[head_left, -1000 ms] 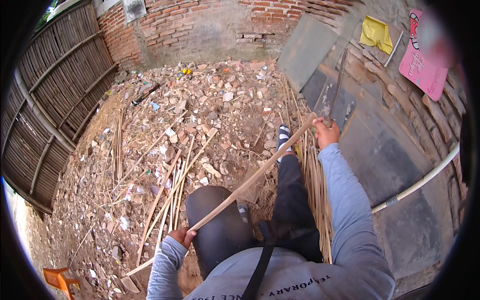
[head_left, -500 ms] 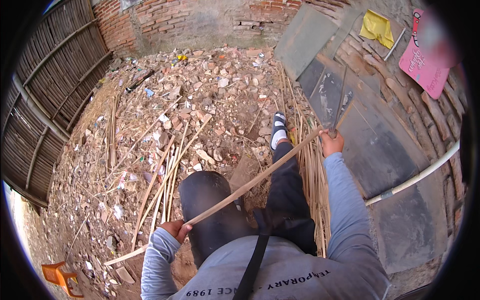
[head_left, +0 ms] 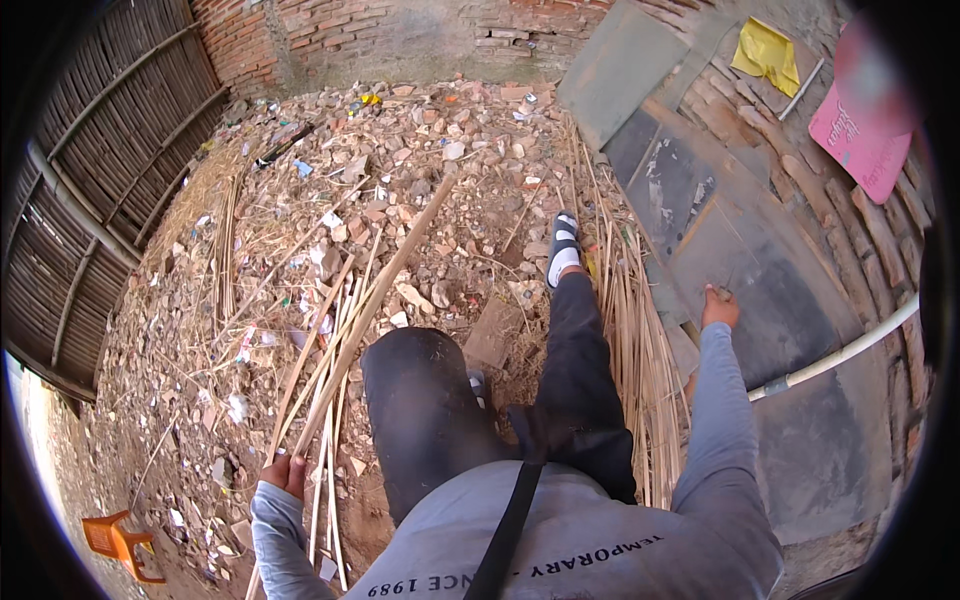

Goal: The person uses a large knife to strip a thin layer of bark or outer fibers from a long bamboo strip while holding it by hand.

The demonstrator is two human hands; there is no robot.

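Observation:
A long, flat bamboo strip [head_left: 375, 285] slants up and away from my left hand [head_left: 285, 475], which is closed round its near end. Several thinner strips [head_left: 325, 430] lie on the ground beside and beneath it. Off to the right, my right hand [head_left: 720, 308] is closed above a dark board. A small brown end, seemingly the handle of a knife, shows at its fingers; the blade cannot be made out against the board. A large pile of split bamboo strips [head_left: 635, 350] lies between my right leg and right arm.
Rubble and litter [head_left: 410, 210] cover the ground. Dark boards [head_left: 770, 290] and a pale pipe [head_left: 840, 345] lie on the right, near a pink board [head_left: 860, 140]. A bamboo fence [head_left: 110, 130] stands left, a brick wall [head_left: 400, 45] ahead, an orange plastic chair [head_left: 120, 540] lower left.
My right hand has let go of the strip's far end and moved right and nearer. My left hand has moved left, and the strip now points ahead instead of crossing my legs.

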